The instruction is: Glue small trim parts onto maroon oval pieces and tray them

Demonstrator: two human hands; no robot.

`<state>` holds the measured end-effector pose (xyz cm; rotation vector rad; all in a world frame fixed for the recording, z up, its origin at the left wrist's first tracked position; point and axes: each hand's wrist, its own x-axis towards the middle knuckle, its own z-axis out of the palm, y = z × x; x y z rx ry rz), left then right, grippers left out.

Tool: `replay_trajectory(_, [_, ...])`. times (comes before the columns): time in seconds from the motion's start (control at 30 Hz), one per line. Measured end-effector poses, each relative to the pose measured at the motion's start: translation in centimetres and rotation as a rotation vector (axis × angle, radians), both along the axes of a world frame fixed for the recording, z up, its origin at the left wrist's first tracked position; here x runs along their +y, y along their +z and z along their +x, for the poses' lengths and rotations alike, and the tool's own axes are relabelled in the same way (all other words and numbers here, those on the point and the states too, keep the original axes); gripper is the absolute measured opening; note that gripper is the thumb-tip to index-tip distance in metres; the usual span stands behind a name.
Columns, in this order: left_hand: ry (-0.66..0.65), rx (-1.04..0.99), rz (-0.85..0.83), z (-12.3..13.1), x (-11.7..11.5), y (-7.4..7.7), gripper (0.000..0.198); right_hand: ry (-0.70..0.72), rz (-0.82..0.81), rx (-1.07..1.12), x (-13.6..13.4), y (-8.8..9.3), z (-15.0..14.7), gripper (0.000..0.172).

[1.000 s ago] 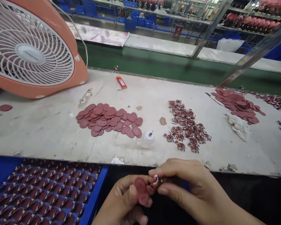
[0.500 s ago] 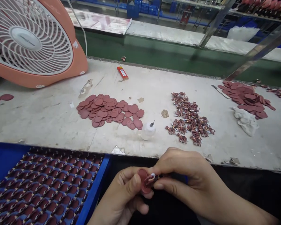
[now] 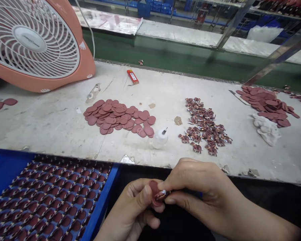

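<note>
1. Your left hand (image 3: 132,204) is curled almost shut, and your left thumb (image 3: 143,195) presses on the rim of a flat round maroon rubber disc (image 3: 153,186), holding it upright with the fingers behind.
2. Your right hand (image 3: 198,184) is also nearly closed. Your right forefinger (image 3: 163,185) and thumb pinch a small maroon-and-white moulded figure (image 3: 163,194) against the face of the disc, so the piece sits between your hands. You cannot tell from this view whether it is fixed there.
3. At your left, a blue plastic tray (image 3: 101,197) holds tight rows of maroon moulded pieces (image 3: 52,201).
4. On the scuffed white workbench (image 3: 52,134) ahead, a small white plastic bottle with a metal nozzle (image 3: 160,139) stands between a heap of maroon discs (image 3: 117,117) and a heap of small figures (image 3: 203,127).
5. Further right lie a second heap of maroon discs (image 3: 267,107) and a crumpled white cloth (image 3: 266,129).
6. Further off are a red lighter (image 3: 132,77) and, at far left, an orange electric fan with a white grille (image 3: 27,43).
</note>
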<state>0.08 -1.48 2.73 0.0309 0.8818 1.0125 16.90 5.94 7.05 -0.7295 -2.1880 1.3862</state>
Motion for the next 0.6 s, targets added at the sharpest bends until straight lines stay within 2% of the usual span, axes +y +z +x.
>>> replay_trajectory(0.23, [0.011, 0.018, -0.017, 0.0, -0.1, 0.3, 0.031, 0.023, 0.057, -0.002, 0.0, 0.1, 0.0, 0.014])
replay_trajectory(0.4, [0.038, 0.035, -0.032, 0.0, -0.2, 0.1, 0.032, 0.057, 0.134, 0.039, -0.4, 0.0, -0.4, 0.020])
replay_trajectory(0.6, [-0.010, 0.083, -0.021, -0.4, -0.6, 0.8, 0.031, -0.016, 0.266, 0.075, -1.0, -0.4, -0.2, 0.014])
